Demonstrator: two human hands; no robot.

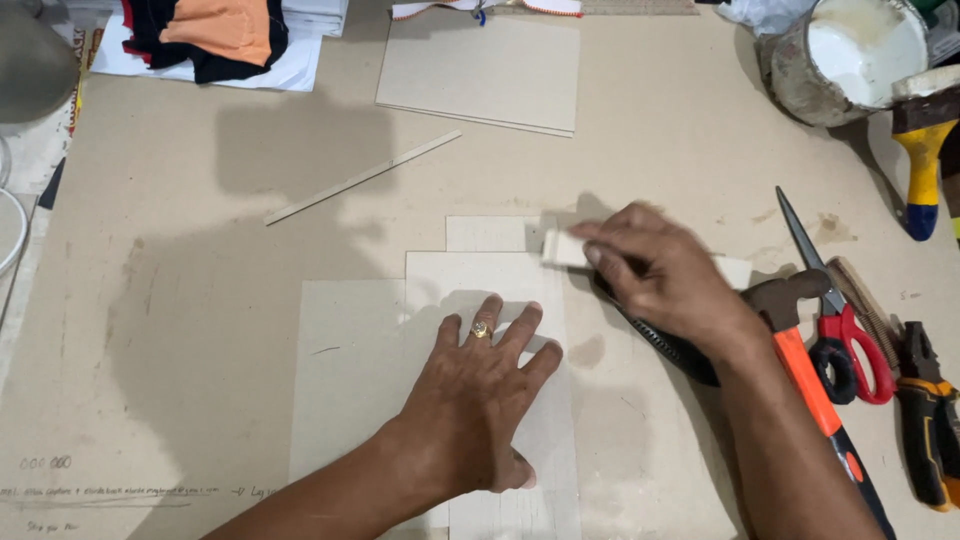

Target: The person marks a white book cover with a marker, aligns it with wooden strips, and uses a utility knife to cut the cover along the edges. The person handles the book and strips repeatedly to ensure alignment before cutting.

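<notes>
My left hand (478,395), with a ring on one finger, lies flat with fingers spread on a pale sheet (487,275) that rests over a grey cardboard panel (345,370). My right hand (665,275) grips a small white block (563,247) and holds it against the sheet's upper right edge. The far end of the block pokes out past the hand (735,270). A dark saw-like blade lies partly hidden under my right wrist.
A hammer with an orange handle (812,380), red-handled scissors (840,310), pliers (925,420) and a comb lie at the right. A tin of white glue (850,55) and a yellow-handled brush (922,150) stand top right. A thin strip (360,178), another board (480,72) and folded cloth (215,35) lie behind.
</notes>
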